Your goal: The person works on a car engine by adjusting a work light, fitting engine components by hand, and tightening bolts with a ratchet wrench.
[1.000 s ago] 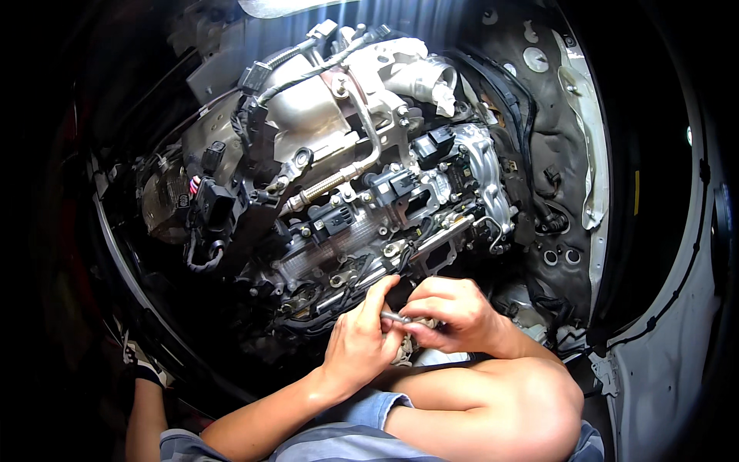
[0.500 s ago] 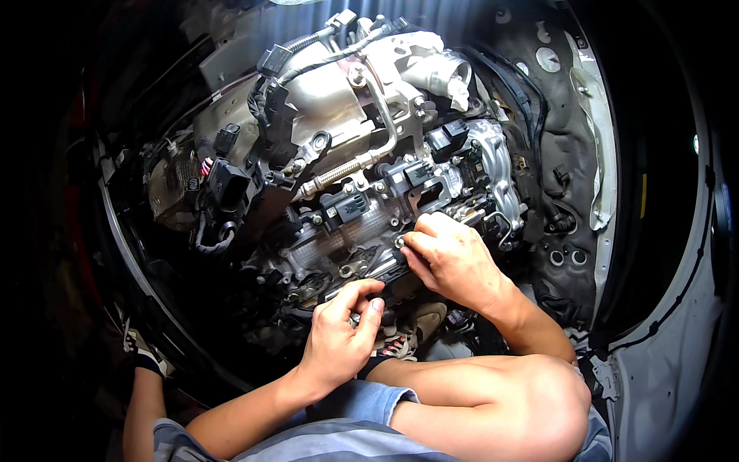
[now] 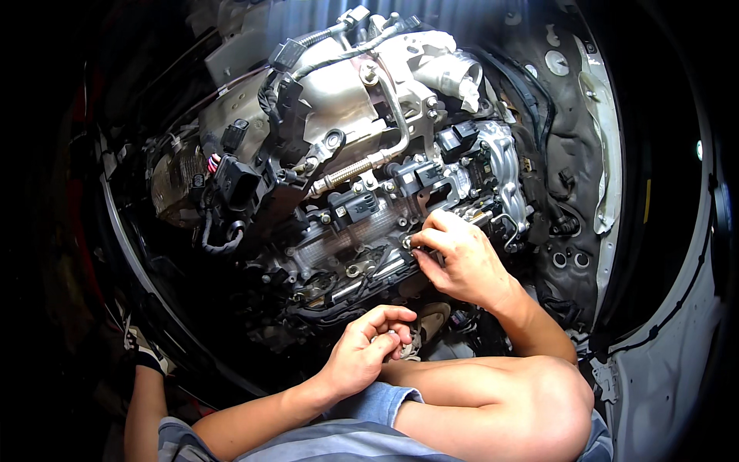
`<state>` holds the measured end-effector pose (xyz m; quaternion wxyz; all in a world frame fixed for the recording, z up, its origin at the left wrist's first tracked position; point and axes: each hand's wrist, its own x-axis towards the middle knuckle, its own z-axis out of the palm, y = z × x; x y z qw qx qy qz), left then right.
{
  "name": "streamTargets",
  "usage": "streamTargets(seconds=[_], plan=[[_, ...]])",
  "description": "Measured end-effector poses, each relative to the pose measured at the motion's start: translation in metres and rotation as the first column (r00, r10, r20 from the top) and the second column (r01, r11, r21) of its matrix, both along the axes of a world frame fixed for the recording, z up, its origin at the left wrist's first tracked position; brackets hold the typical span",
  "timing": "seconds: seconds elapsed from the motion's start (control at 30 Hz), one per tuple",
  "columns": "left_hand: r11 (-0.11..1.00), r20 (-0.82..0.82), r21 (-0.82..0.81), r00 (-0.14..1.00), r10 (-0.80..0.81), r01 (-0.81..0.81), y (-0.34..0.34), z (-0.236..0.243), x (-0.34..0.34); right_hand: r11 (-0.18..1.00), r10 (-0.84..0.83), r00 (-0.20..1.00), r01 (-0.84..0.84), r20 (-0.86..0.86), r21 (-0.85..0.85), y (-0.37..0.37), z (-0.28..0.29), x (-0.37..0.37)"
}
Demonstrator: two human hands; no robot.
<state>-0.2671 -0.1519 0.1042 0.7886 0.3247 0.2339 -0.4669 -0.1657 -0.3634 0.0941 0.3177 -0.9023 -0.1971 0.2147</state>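
In front of me is a metal engine (image 3: pixel 354 223) with its parts exposed. My right hand (image 3: pixel 466 262) is at its near side, thumb and fingers pinched at a small round silver bolt (image 3: pixel 407 242). Just left of those fingertips runs a bright metal rail (image 3: pixel 362 286) with dark wiring along it. Lower and nearer my lap, my left hand (image 3: pixel 368 346) is held off the engine with its fingers curled in. Something small may be inside it, but the fingers hide it. Black ignition coils (image 3: pixel 352 208) line the engine top beyond my hands.
A braided metal pipe (image 3: pixel 354 173) crosses the engine top. To the left hangs a loose black connector (image 3: pixel 237 185) with coloured wires. The grey body panel (image 3: pixel 577 138) rises at right. My bent bare leg (image 3: pixel 493 393) and a beige shoe (image 3: pixel 433 319) are below the hands.
My left hand has moved right and down, away from the engine's near edge, its fingers curling more. My right hand stays at the bolt. The whole view has shifted slightly.
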Motion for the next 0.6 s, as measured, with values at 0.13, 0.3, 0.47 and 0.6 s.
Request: streamTargets(seconds=[0.13, 0.3, 0.47, 0.6], plan=[[0.999, 0.106, -0.014, 0.993, -0.048, 0.05, 0.0, 0.001, 0.001, 0.999, -0.033, 0.999, 0.034, 0.036, -0.03, 0.002, -0.006, -0.003], [0.996, 0.166, 0.072, 0.983, -0.072, 0.061, 0.01, 0.015, 0.006, 0.948, 0.122, 0.975, -0.06, -0.186, 0.312, 0.008, 0.02, -0.006], [0.99, 0.298, 0.031, 0.944, -0.14, 0.136, 0.031, 0.026, 0.014, 0.832, 0.415, 0.85, -0.212, -0.323, 0.512, 0.021, 0.025, -0.024], [0.987, 0.308, 0.003, 0.939, -0.157, 0.164, 0.041, 0.028, 0.006, 0.805, 0.472, 0.807, -0.229, -0.355, 0.548, 0.028, 0.026, -0.023]])
